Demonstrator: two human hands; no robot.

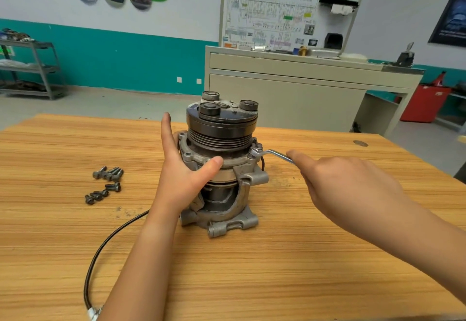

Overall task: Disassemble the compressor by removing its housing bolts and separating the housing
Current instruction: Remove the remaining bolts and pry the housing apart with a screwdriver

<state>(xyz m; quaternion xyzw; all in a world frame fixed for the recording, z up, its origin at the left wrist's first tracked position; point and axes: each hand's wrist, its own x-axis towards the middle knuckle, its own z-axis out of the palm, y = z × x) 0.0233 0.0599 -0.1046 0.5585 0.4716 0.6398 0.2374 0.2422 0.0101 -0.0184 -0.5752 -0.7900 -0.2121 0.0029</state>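
Observation:
The compressor (pixel 224 164) stands upright on the wooden table (pixel 302 257), black pulley on top, grey cutaway housing below. My left hand (pixel 185 169) braces its left side: thumb pressed on the housing flange, forefinger pointing up, the other fingers behind the body. A bent metal wrench (pixel 273 153) sits on a housing bolt (pixel 253 153) at the flange's right edge. My right hand (pixel 348 182) grips the wrench's handle, thumb laid along it. Several removed bolts (pixel 107 183) lie loose on the table to the left.
A black cable (pixel 108 240) runs from the compressor's base along the table to the near left edge. Beyond the table stand a beige cabinet (pixel 290 93) with a wiring-diagram board, a metal shelf (pixel 32 68) at left and a red bin (pixel 423 104) at right.

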